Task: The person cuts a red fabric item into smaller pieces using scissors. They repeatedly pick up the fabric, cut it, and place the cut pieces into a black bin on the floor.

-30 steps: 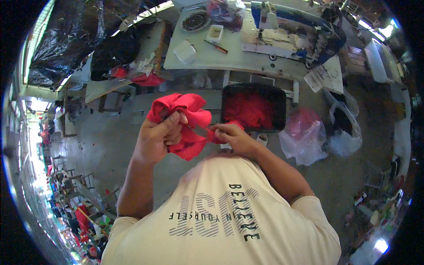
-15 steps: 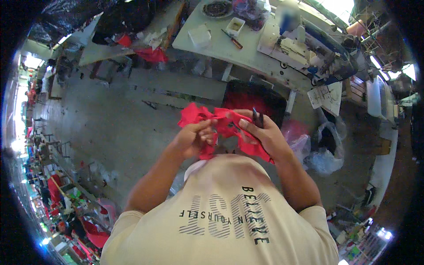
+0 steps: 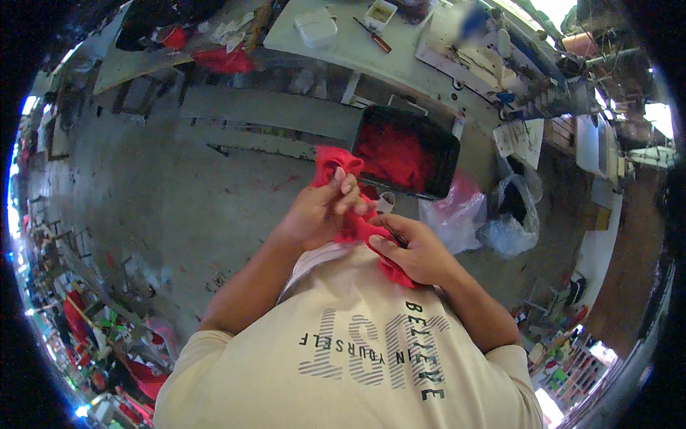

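A crumpled piece of red cloth (image 3: 334,161) is stretched between my two hands in front of my chest. My left hand (image 3: 321,211) is closed on its upper part, thumb up and fingers curled over the folds. My right hand (image 3: 414,250) pinches the lower part between thumb and fingers, and one end hangs down against my shirt. A small dark tool (image 3: 400,240), perhaps thread snips, shows within the right hand; the fingers cover most of it.
Beyond my hands stands a black crate (image 3: 446,161) with red cloth inside. Clear plastic bags (image 3: 457,214) sit to its right. A white worktable (image 3: 314,61) farther off carries a sewing machine (image 3: 464,53), a screwdriver (image 3: 377,37) and white containers. Red fabric (image 3: 223,61) hangs at the far left table.
My left hand has moved right and turned thumb up, while my right hand has come lower and closer to my body. The cloth is bunched tighter, and more of the crate shows.
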The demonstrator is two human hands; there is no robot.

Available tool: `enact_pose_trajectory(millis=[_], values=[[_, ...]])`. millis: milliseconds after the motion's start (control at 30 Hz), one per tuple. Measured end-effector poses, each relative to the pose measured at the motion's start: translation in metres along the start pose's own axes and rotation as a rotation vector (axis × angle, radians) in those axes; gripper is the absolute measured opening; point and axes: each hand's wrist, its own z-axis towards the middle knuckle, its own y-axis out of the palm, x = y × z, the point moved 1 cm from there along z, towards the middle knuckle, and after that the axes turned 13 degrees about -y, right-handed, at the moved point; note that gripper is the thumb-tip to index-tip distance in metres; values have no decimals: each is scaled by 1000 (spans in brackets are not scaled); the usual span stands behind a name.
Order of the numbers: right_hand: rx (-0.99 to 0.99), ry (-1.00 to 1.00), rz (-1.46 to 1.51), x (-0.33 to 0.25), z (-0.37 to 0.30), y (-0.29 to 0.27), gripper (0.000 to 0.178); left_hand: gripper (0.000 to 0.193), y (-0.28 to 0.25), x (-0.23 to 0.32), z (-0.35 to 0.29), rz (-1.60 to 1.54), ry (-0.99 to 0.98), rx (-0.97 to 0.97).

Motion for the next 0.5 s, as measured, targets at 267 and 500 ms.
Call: enact_pose_trajectory(millis=[267, 500], values=[[-140, -281, 108, 40, 37, -14, 53, 39, 67, 61, -55, 369, 56, 1], [181, -449, 312, 19, 40, -30, 14, 38, 75, 104, -98, 591, 157, 132]])
